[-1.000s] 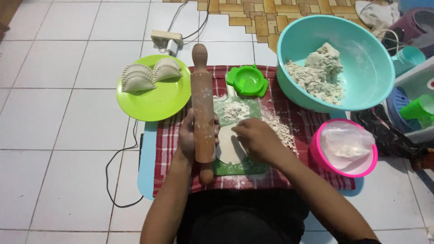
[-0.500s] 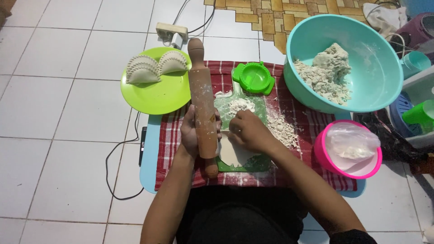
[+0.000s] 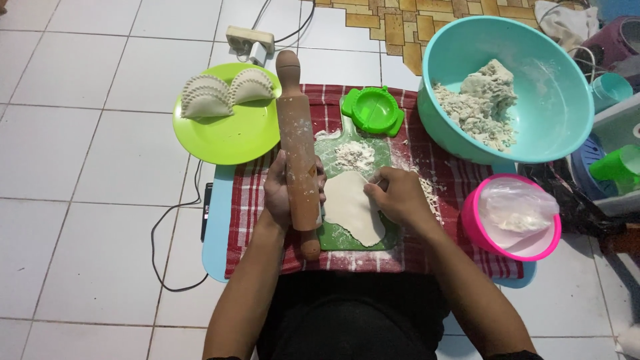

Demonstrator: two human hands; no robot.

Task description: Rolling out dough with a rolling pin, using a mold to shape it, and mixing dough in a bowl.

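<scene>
The flat pale dough sheet point(image 3: 353, 208) lies on the green cutting board point(image 3: 357, 230) between both hands; right hand point(image 3: 399, 195) pinches its upper edge, left hand point(image 3: 285, 190) grips the brown wooden rolling pin point(image 3: 297, 150) just beside it.

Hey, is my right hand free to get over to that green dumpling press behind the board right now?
Probably yes. The right hand only pinches the rolled dough, and nothing stands between it and the green press except a small flour pile.

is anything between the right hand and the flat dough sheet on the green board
Nothing visible: the right hand already pinches the edge of the flat pale dough sheet on the green cutting board. The left hand holds the brown wooden rolling pin off beside it.
</scene>
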